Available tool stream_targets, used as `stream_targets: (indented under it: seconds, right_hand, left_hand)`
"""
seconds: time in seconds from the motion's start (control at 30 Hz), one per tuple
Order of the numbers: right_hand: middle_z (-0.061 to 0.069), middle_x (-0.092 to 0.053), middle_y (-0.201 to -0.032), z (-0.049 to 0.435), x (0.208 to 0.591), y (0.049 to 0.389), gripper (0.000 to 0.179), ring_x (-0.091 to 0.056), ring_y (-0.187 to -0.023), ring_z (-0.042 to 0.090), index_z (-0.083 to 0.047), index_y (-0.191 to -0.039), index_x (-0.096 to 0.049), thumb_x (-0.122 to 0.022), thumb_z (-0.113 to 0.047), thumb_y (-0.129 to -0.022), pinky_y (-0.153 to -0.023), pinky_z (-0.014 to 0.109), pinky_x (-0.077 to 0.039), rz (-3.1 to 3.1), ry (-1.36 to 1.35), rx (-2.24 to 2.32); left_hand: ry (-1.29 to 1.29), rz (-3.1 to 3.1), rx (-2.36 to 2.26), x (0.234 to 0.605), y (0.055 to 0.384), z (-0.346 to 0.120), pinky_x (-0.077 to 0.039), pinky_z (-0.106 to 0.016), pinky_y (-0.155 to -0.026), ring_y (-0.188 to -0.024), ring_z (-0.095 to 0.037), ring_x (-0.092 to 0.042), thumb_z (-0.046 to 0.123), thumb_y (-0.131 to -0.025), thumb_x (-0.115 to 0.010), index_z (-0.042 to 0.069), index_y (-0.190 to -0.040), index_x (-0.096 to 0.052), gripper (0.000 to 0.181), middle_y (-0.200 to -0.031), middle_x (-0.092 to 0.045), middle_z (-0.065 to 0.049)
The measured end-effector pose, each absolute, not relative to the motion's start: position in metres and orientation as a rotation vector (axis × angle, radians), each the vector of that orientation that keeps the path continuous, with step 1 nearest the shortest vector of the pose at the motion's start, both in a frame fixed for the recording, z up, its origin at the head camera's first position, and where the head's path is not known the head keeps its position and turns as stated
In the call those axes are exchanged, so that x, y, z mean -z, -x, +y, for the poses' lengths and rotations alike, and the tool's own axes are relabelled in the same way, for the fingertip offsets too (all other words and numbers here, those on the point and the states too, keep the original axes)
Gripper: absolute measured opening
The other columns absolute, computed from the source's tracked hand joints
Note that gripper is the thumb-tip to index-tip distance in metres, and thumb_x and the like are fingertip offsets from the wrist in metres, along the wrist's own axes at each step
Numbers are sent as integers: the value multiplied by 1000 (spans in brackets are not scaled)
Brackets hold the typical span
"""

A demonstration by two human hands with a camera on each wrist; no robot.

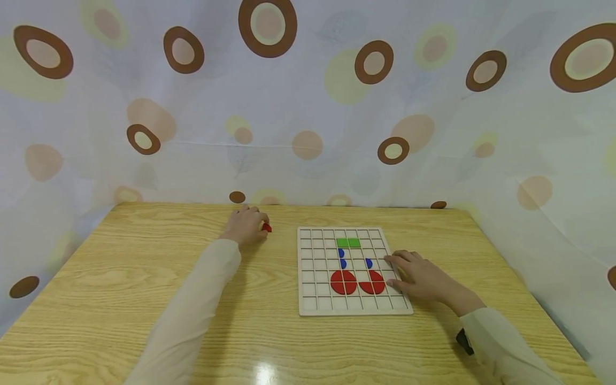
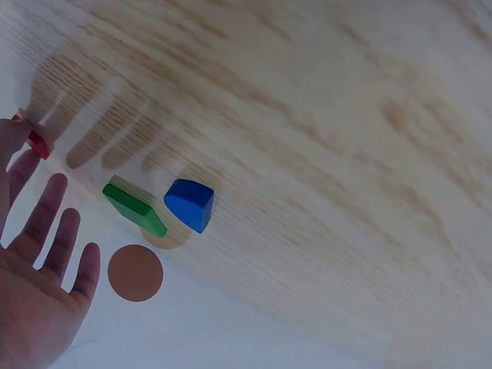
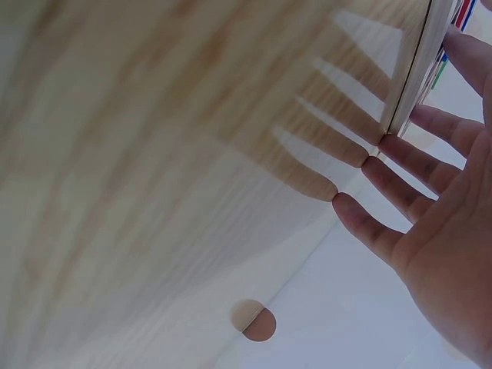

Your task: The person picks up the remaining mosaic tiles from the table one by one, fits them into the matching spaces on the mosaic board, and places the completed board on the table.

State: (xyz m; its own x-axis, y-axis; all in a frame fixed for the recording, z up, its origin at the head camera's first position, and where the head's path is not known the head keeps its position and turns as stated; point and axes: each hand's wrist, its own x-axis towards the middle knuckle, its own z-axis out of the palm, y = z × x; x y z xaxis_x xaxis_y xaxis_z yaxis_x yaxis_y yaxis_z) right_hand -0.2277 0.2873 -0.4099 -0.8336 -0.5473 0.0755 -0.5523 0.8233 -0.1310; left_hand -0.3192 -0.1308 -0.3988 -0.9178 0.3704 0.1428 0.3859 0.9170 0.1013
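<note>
Between thumb and index finger, my left hand (image 1: 246,224) pinches a small red piece (image 1: 267,228) over the left part of the table. In the left wrist view, a green flat piece (image 2: 135,209) and a blue rounded piece (image 2: 191,204) lie near the other, spread fingers. My right hand (image 1: 421,278) rests with its fingertips at the right edge of a white grid board (image 1: 315,305). On the board are two green squares (image 1: 348,243), several blue rounded pieces (image 1: 343,263), a full red disc (image 1: 343,282) and a three-quarter red disc (image 1: 372,285).
The wooden table (image 1: 269,342) ends at a patterned curtain (image 1: 308,176) hanging behind it and along both sides. A dark object (image 1: 464,341) shows at the right sleeve's cuff.
</note>
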Motion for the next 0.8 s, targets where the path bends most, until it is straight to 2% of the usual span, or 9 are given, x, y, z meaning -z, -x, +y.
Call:
stream_targets:
  seconds: [0.57, 0.8]
  right_hand:
    - [16, -50, -126, 287, 410, 228, 54, -48, -113, 37, -8, -131, -48, -57, -38, -88, -89, 53, -42, -2965, -900, -218]
    - [17, -50, -126, 287, 409, 227, 53, -48, -113, 38, -7, -130, -48, -58, -37, -88, -88, 54, -42, -2965, -900, -224]
  left_hand:
    - [542, -2961, 180, 393, 313, -131, -42, -47, -82, -96, -30, -50, 32, -83, -66, 14, -95, -67, 22, -102, -61, -7]
    - [604, -2979, 181, 392, 314, -136, -41, -50, -85, -101, -31, -50, 30, -83, -64, 16, -100, -66, 23, -104, -61, -7]
